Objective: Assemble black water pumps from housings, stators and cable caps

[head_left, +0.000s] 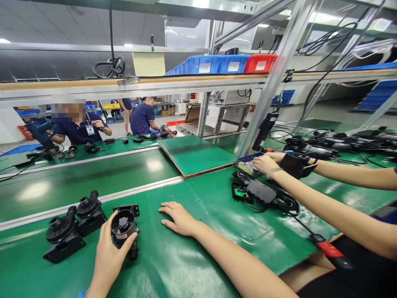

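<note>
My left hand [112, 252] grips a round black pump housing [124, 225] at the lower left, thumb on its right side and fingers on its left. The housing's open face is up and shows a dark hub inside. My right hand [178, 218] rests on the green mat [167, 265] to the right of it, fingers spread, holding nothing. Left of my left hand, two similar black pumps [62, 231] [89, 209] stand close together, each with a spout on top.
At right, a co-worker's hands [265, 163] reach to a blue box [242, 163] of small parts. Near them lie a black cabled module [262, 192] and a red-black tool [331, 249]. A raised green board [198, 153] bridges the line. People sit across.
</note>
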Demonstrator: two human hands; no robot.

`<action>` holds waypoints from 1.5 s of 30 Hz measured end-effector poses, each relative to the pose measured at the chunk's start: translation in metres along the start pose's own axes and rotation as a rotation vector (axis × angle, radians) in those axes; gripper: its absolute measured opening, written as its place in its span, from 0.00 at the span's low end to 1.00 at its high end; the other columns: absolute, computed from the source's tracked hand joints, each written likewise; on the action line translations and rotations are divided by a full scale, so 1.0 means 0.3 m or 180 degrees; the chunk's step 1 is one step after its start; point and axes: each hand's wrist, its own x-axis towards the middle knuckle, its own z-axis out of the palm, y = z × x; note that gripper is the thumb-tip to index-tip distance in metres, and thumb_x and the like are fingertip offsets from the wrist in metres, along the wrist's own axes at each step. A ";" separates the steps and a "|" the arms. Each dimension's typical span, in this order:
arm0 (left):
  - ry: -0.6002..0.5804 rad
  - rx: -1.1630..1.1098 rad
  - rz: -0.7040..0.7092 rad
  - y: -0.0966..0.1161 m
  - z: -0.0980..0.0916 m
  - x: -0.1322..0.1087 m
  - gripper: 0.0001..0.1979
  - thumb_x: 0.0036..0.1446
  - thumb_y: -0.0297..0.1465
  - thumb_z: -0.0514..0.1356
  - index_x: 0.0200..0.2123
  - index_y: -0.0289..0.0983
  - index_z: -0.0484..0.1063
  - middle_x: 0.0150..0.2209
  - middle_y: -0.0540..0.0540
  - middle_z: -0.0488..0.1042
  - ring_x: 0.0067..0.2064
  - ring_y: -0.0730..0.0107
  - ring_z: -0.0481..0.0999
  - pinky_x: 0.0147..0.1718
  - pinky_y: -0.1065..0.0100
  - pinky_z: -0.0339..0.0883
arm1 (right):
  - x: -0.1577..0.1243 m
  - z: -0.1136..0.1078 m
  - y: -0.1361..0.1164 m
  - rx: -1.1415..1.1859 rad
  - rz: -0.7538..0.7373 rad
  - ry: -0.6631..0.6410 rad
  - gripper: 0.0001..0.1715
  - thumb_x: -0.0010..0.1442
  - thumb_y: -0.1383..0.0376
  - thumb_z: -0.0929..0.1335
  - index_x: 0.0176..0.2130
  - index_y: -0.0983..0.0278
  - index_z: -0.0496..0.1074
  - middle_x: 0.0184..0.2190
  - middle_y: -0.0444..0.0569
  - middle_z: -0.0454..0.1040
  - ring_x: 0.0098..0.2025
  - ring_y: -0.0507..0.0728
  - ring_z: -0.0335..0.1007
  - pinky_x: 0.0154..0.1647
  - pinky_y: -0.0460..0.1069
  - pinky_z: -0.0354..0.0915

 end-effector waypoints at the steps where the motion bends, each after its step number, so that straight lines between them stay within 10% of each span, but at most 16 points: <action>1: 0.0002 -0.0002 0.0000 -0.001 0.001 0.000 0.42 0.52 0.54 0.64 0.65 0.41 0.60 0.60 0.37 0.68 0.62 0.42 0.69 0.62 0.41 0.63 | 0.000 0.000 0.000 0.0001 -0.0005 0.0003 0.26 0.66 0.58 0.70 0.61 0.61 0.70 0.64 0.57 0.66 0.66 0.65 0.61 0.67 0.63 0.57; 45: -0.0032 -0.0040 -0.0086 0.011 -0.005 -0.001 0.42 0.52 0.54 0.64 0.65 0.42 0.60 0.60 0.37 0.68 0.62 0.41 0.69 0.59 0.43 0.66 | -0.001 0.003 0.004 0.0001 -0.0028 0.0021 0.27 0.66 0.58 0.70 0.61 0.62 0.70 0.64 0.58 0.67 0.66 0.65 0.61 0.68 0.62 0.56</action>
